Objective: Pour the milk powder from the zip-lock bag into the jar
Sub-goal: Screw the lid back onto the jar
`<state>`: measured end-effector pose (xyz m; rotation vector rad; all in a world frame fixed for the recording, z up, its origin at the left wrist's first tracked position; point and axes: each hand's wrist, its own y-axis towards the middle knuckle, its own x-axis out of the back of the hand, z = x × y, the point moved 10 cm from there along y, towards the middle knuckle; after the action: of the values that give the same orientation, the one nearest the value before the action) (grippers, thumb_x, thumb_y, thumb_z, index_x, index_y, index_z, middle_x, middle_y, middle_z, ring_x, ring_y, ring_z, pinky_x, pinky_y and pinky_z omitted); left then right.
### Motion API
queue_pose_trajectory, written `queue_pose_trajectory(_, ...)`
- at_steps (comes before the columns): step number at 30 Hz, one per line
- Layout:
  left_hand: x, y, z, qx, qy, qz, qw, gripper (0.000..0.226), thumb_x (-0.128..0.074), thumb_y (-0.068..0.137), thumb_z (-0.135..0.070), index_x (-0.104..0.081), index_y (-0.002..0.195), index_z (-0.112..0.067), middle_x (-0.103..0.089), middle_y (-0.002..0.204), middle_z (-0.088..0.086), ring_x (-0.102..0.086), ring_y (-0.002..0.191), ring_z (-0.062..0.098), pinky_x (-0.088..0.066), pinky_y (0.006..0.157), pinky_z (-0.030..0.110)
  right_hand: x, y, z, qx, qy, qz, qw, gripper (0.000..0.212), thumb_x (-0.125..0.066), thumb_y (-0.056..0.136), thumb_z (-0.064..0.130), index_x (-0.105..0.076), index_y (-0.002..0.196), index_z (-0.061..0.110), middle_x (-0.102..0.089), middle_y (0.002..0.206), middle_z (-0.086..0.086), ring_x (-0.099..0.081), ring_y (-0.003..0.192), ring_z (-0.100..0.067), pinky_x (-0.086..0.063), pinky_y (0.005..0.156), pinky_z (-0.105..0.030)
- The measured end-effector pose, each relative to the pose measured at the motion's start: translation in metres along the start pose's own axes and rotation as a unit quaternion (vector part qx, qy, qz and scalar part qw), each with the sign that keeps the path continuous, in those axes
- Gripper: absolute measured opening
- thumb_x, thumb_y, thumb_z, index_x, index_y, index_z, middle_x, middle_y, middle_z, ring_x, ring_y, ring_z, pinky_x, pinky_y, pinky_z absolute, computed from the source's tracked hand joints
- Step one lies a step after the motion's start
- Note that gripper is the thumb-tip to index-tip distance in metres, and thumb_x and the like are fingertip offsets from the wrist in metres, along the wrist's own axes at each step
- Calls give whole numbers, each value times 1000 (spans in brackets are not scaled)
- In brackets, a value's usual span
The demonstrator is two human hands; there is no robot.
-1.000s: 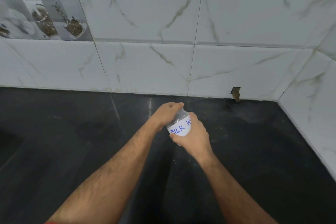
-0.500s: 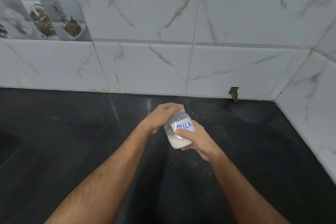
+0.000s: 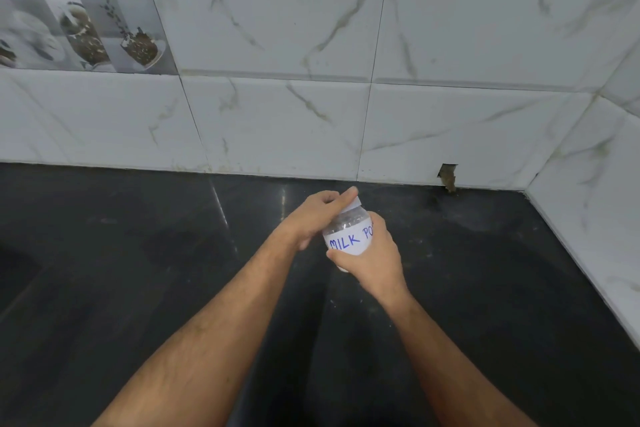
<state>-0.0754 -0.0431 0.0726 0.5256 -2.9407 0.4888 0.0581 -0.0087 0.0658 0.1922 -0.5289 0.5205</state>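
A small clear jar with a white label reading "MILK PO" in blue sits in my hands above the black counter. My right hand wraps around its body from the right and below. My left hand closes over the white lid at the top, fingers curled around it. White powder shows in the lower part of the jar. No zip-lock bag is in view.
The black stone counter runs to a white marble-tiled wall at the back and another on the right. A small hole shows at the foot of the back wall.
The jar has turned in my hands so more of the label shows again. My right hand has shifted its hold on the body while my left hand stays on the lid.
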Motion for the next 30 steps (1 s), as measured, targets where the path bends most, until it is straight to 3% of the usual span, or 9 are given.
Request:
queue_pose_trajectory(2, 8, 6, 2, 15, 13, -84, 996, 101, -70, 56, -81, -61, 123, -6, -71, 112, 12, -71, 98, 23, -54, 87, 34, -4, -3, 2, -4, -2, -5, 1000, 86, -84, 52, 52, -42, 125, 38, -60, 110, 14, -62, 96, -7, -58, 78, -30)
queue_pose_trajectory(4, 13, 8, 2, 7, 10, -128, 992, 96, -77, 53, -71, -62, 120, -3, -71, 110, 15, -72, 88, 22, -54, 72, 30, -5, -5, 2, -13, 4, -11, 1000, 91, -85, 52, 51, -41, 130, 35, -61, 111, 13, -62, 97, -8, -58, 79, -31)
queue_pose_trajectory(6, 13, 7, 1, 4, 6, -129, 992, 83, -78, 54, -63, -66, 115, -8, -74, 103, 7, -73, 85, 19, -55, 68, 31, -5, -5, -2, -26, 22, -11, 999, 96, -86, 53, 49, -40, 135, 32, -62, 112, 12, -63, 98, -8, -58, 81, -31)
queue_pose_trajectory(10, 13, 4, -2, -15, 10, -128, 992, 62, -80, 56, -56, -68, 105, -20, -75, 98, -1, -75, 84, 17, -61, 77, 38, -7, -4, -6, -41, 61, 5, 997, 95, -90, 60, 38, -39, 139, 28, -62, 112, 10, -63, 98, -9, -53, 74, -20)
queue_pose_trajectory(14, 13, 0, -10, -44, 20, -125, 991, 54, -80, 55, -53, -69, 101, -25, -75, 98, 0, -75, 86, 17, -60, 84, 41, -11, -3, -4, -41, 83, 21, 995, 90, -91, 66, 31, -39, 139, 26, -58, 107, 14, -60, 91, -4, -47, 68, -13)
queue_pose_trajectory(21, 9, -13, -24, -85, 22, -96, 992, 46, -79, 64, -44, -70, 106, -28, -75, 93, -3, -75, 84, 15, -60, 86, 41, -16, -2, -5, -26, 125, 42, 991, 79, -90, 68, 23, -42, 130, 27, -63, 113, 8, -65, 99, -9, -54, 77, -21)
queue_pose_trajectory(26, 3, -10, -18, -70, 43, -67, 994, 74, -79, 76, -44, -47, 140, -25, -67, 112, 4, -73, 90, 17, -60, 81, 34, -25, 2, -16, -24, 138, 92, 986, 91, -92, 58, 30, -40, 133, 28, -64, 116, 9, -67, 104, -11, -60, 86, -32)
queue_pose_trajectory(28, -2, -5, -7, -56, -8, -49, 997, 83, -72, 83, -50, -31, 150, -24, -63, 123, 1, -70, 102, 17, -56, 89, 34, -25, 4, -23, -26, 132, 107, 985, 94, -92, 58, 29, -39, 135, 29, -63, 116, 10, -67, 105, -11, -60, 86, -31)
queue_pose_trajectory(30, -2, -4, 9, -32, -71, -54, 996, 87, -59, 84, -67, -29, 151, -20, -57, 135, -1, -61, 117, 16, -46, 103, 35, -22, 5, -34, -33, 148, 100, 983, 95, -93, 59, 26, -38, 137, 28, -63, 119, 7, -66, 107, -13, -60, 88, -33)
